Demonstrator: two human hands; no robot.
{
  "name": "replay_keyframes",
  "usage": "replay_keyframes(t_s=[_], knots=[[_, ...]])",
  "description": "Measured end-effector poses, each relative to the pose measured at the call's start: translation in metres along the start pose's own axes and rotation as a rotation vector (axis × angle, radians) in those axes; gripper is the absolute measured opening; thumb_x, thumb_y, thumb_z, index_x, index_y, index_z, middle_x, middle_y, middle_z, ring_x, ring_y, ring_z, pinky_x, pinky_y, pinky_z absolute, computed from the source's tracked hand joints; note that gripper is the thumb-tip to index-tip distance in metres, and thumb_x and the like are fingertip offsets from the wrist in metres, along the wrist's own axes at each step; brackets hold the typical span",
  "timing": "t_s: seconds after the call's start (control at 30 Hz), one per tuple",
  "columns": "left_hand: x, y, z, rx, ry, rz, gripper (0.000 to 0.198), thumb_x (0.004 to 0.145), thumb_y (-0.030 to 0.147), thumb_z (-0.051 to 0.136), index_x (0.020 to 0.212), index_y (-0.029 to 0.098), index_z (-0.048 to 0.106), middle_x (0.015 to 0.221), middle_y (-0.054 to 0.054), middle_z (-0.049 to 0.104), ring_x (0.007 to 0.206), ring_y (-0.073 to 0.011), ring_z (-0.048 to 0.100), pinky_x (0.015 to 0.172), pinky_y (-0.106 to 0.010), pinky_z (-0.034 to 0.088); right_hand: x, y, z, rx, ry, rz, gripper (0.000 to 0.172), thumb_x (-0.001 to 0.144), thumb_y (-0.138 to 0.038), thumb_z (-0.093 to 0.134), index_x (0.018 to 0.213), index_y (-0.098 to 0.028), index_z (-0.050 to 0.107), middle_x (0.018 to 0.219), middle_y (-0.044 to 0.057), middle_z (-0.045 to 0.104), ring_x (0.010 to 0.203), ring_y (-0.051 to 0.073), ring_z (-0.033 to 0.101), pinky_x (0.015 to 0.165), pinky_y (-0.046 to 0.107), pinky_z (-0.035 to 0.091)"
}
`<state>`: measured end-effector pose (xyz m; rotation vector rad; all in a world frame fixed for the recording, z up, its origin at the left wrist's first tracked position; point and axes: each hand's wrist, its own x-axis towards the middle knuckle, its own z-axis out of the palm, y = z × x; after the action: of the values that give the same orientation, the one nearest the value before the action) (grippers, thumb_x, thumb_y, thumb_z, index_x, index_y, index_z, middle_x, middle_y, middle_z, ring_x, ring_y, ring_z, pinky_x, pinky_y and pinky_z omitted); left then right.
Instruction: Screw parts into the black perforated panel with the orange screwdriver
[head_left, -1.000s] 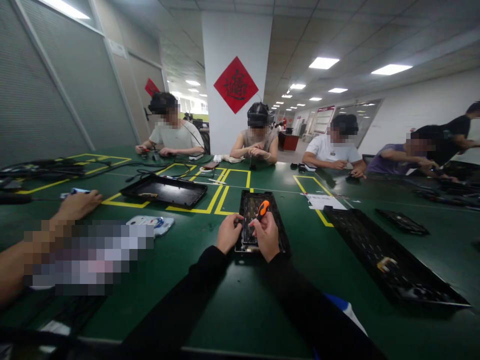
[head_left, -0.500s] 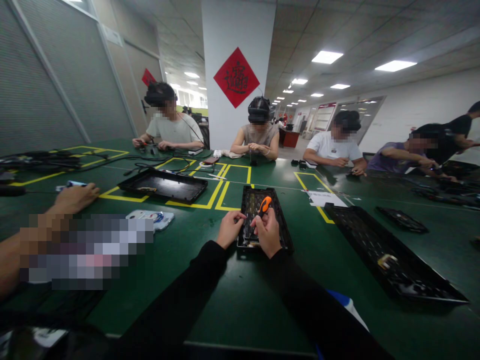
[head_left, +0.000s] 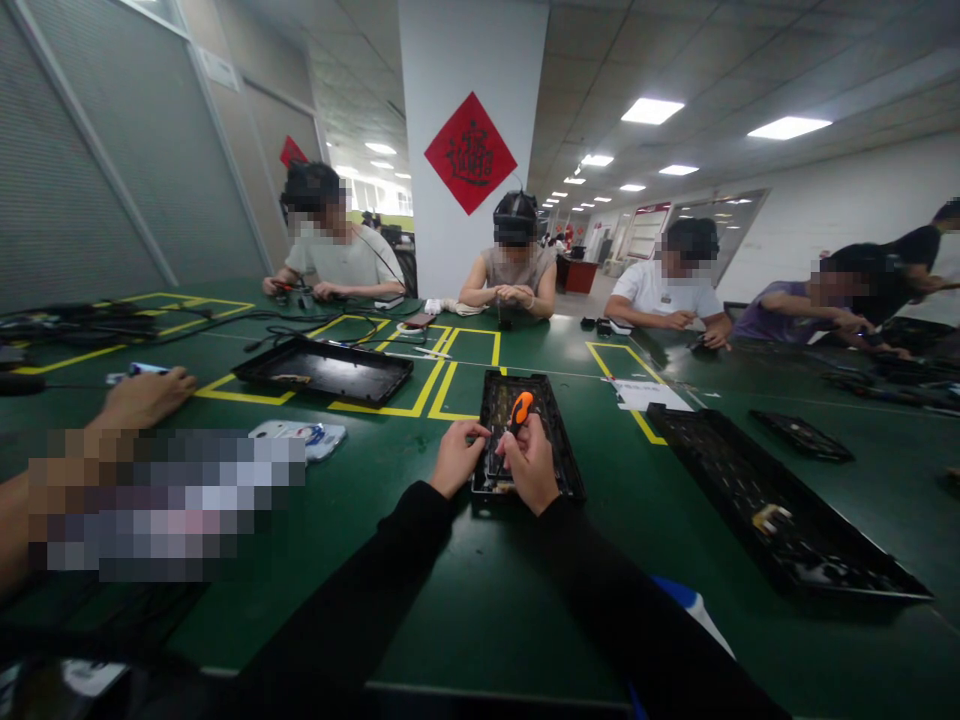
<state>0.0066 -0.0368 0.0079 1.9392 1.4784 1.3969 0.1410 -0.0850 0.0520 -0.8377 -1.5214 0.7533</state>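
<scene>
A black tray-like panel (head_left: 555, 425) lies lengthwise on the green table in front of me. My right hand (head_left: 534, 470) is closed round a screwdriver with an orange handle (head_left: 520, 408), its tip pointing down into the near end of the panel. My left hand (head_left: 455, 456) rests at the panel's left near edge, fingers pinched together at the rim beside the screwdriver tip. What the pinch holds, if anything, is too small to make out. Both my arms are in black sleeves.
A long black panel (head_left: 765, 495) lies to the right, another (head_left: 324, 369) at the left inside yellow floor-tape marks. A neighbour's hand (head_left: 142, 397) and a white device (head_left: 300, 438) are to my left. Several people sit across the table. Cables run at the far left.
My view has tilted slightly. The screwdriver handle has swung a little to the left and more upright. My left fingers have closed in at the panel's edge.
</scene>
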Motion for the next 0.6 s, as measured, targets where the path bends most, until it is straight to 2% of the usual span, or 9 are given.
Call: replay_keyframes(t_s=[0.17, 0.23, 0.3, 0.37, 0.47, 0.6], knots=[[-0.008, 0.013, -0.011, 0.016, 0.012, 0.106, 0.015, 0.073, 0.017, 0.051, 0.081, 0.019, 0.064, 0.105, -0.005, 0.056, 0.104, -0.0177, 0.049, 0.093, -0.035, 0.036, 0.0, -0.005, -0.001, -0.03, -0.071, -0.02, 0.012, 0.079, -0.023, 0.045, 0.09, -0.019, 0.042, 0.07, -0.002, 0.055, 0.054, 0.009, 0.051, 0.048, 0.019, 0.043], [-0.014, 0.02, -0.019, -0.001, -0.056, 0.176, 0.015, 0.074, 0.017, 0.052, 0.083, 0.021, 0.064, 0.107, -0.004, 0.057, 0.105, -0.0175, 0.048, 0.095, -0.035, 0.034, 0.002, -0.007, -0.003, -0.066, -0.102, -0.023, 0.013, 0.078, -0.025, 0.048, 0.089, -0.018, 0.045, 0.072, -0.001, 0.055, 0.057, 0.01, 0.052, 0.049, 0.019, 0.043], [-0.021, 0.026, -0.027, -0.018, -0.172, 0.229, 0.018, 0.073, 0.018, 0.055, 0.088, 0.022, 0.064, 0.104, -0.003, 0.06, 0.104, -0.0175, 0.048, 0.095, -0.034, 0.034, 0.004, -0.01, -0.005, -0.086, -0.148, -0.014, 0.014, 0.077, -0.026, 0.05, 0.089, -0.017, 0.049, 0.069, -0.002, 0.054, 0.056, 0.01, 0.05, 0.049, 0.02, 0.043], [-0.027, 0.03, -0.033, -0.032, -0.261, 0.24, 0.02, 0.074, 0.023, 0.056, 0.092, 0.022, 0.064, 0.102, -0.003, 0.062, 0.103, -0.0176, 0.049, 0.095, -0.033, 0.033, 0.005, -0.011, -0.007, -0.059, -0.19, 0.006, 0.017, 0.077, -0.027, 0.052, 0.09, -0.017, 0.051, 0.066, -0.002, 0.053, 0.055, 0.01, 0.05, 0.05, 0.021, 0.043], [-0.031, 0.033, -0.036, -0.054, -0.335, 0.209, 0.019, 0.076, 0.029, 0.055, 0.089, 0.022, 0.067, 0.097, -0.004, 0.064, 0.1, -0.0177, 0.052, 0.094, -0.032, 0.034, 0.004, -0.011, -0.009, 0.03, -0.206, 0.036, 0.022, 0.078, -0.029, 0.052, 0.097, -0.017, 0.053, 0.073, 0.001, 0.057, 0.059, 0.011, 0.052, 0.053, 0.023, 0.045], [-0.026, 0.033, -0.033, -0.137, -0.389, 0.188, 0.018, 0.076, 0.031, 0.056, 0.079, 0.019, 0.069, 0.082, -0.004, 0.067, 0.085, -0.0156, 0.057, 0.085, -0.029, 0.04, 0.0, -0.007, -0.008, 0.076, -0.17, 0.064, 0.027, 0.08, -0.03, 0.05, 0.104, -0.016, 0.054, 0.084, 0.004, 0.059, 0.058, 0.01, 0.052, 0.053, 0.022, 0.045]])
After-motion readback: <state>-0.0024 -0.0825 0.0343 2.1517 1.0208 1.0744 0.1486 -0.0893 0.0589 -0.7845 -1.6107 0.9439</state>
